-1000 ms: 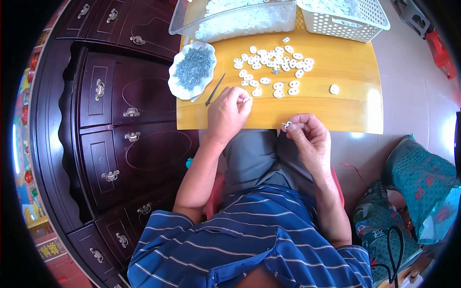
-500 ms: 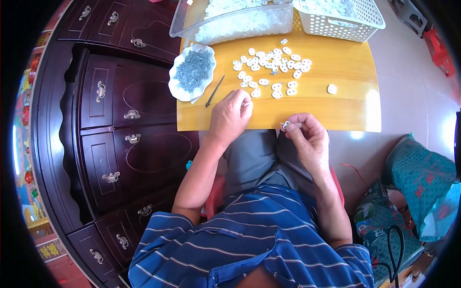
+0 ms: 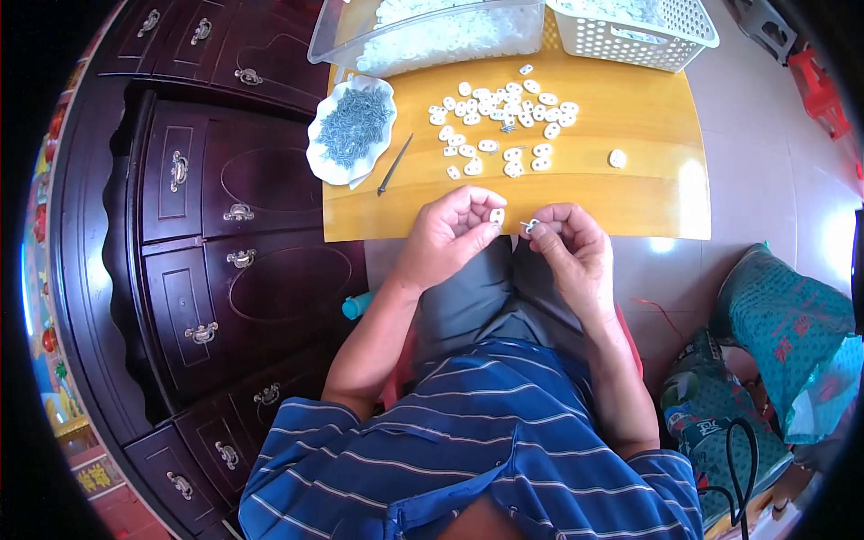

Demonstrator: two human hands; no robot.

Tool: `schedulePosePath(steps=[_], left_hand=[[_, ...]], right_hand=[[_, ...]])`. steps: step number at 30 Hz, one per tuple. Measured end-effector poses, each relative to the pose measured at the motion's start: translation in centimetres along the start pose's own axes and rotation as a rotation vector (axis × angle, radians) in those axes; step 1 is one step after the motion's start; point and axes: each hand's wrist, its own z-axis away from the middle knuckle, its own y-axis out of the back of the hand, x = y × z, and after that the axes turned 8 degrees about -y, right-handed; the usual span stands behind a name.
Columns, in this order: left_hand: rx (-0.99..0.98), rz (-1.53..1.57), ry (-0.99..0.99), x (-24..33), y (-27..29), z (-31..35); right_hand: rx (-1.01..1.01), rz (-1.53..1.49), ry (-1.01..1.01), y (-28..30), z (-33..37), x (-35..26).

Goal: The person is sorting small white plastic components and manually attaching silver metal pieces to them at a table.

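Over the table's near edge, my left hand (image 3: 443, 241) pinches a small white oval plastic piece (image 3: 497, 216) with holes between thumb and fingertips. Just right of it, my right hand (image 3: 573, 250) is closed on another small white piece with a thin metal pin (image 3: 526, 224) sticking out toward the left. A small gap separates the two pieces. Many similar white two-hole pieces (image 3: 513, 108) lie scattered farther up the table, a few metal pins among them. One round white piece (image 3: 617, 158) sits apart at the right.
A white scalloped dish (image 3: 326, 169) full of grey metal pins stands at the table's left, a dark pointed tool (image 3: 394, 166) beside it. At the back are a clear bin (image 3: 450, 47) and a white perforated basket (image 3: 634, 43), both holding white pieces. Dark drawers (image 3: 270, 184) border the left.
My left hand has come down and right from over the table toward my right hand, and the white piece in its fingers now shows. The right hand stays nearly in place.
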Motion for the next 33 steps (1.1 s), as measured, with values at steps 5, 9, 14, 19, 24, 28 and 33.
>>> schedulePosePath(steps=[5,9,14,19,24,28,33], left_hand=[[-0.071,0.055,-0.061,0.17,-0.78,0.13],[-0.070,0.034,-0.083,0.24,-0.89,-0.01],[-0.087,0.012,-0.118,0.60,-1.00,-0.03],[-0.074,-0.023,-0.126,0.65,-1.06,0.09],[-0.087,-0.041,-0.130,0.28,-0.85,0.22],[-0.081,-0.026,-0.113,0.15,-0.89,0.26],[-0.087,-0.020,-0.111,0.42,-0.94,0.29]], right_hand=[[0.001,-0.006,0.009,0.13,-0.03,0.14],[0.000,-0.004,0.006,0.19,-0.03,0.18],[0.000,0.006,-0.009,0.05,0.04,0.03],[0.000,0.040,0.006,0.06,0.06,0.13],[-0.001,0.094,0.006,0.13,-0.03,0.34],[-0.001,0.121,0.000,0.17,-0.03,0.39],[0.001,0.178,-0.017,0.25,-0.07,0.39]])
